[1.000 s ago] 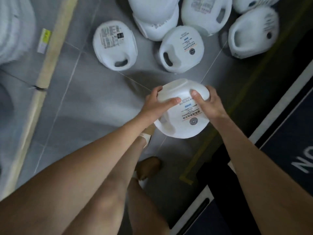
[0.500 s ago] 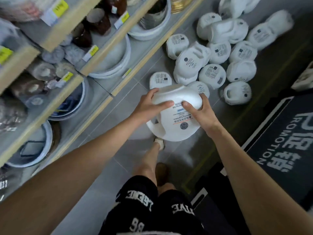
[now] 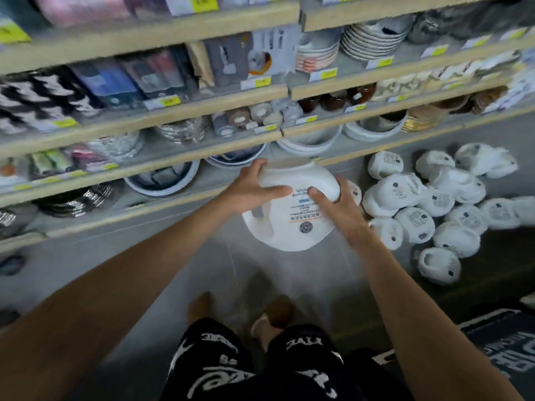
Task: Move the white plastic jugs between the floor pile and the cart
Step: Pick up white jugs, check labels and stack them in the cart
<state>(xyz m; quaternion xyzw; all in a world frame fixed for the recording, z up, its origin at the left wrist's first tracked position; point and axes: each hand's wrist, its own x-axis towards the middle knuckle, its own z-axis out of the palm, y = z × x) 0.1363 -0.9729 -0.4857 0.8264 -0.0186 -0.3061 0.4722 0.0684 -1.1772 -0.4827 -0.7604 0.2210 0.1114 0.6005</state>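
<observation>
I hold one white plastic jug [image 3: 289, 221] in the air in front of me, its label facing up and its handle toward the lower left. My left hand [image 3: 252, 188] grips its upper left side, thumb across the top. My right hand [image 3: 335, 209] grips the right side with the fingers curled over the far edge. A pile of several white jugs [image 3: 434, 209] lies on the grey floor to the right. No cart is in view.
Wooden store shelves [image 3: 173, 111] with bowls, plates and packaged goods fill the upper half of the view. A dark promotion mat [image 3: 503, 351] lies at the lower right. My legs and feet [image 3: 272, 316] stand on grey floor tiles below the jug.
I have risen from the floor with the jug held in both hands. The view has swung left and up, so the shelves now fill the top and the pile sits at the right.
</observation>
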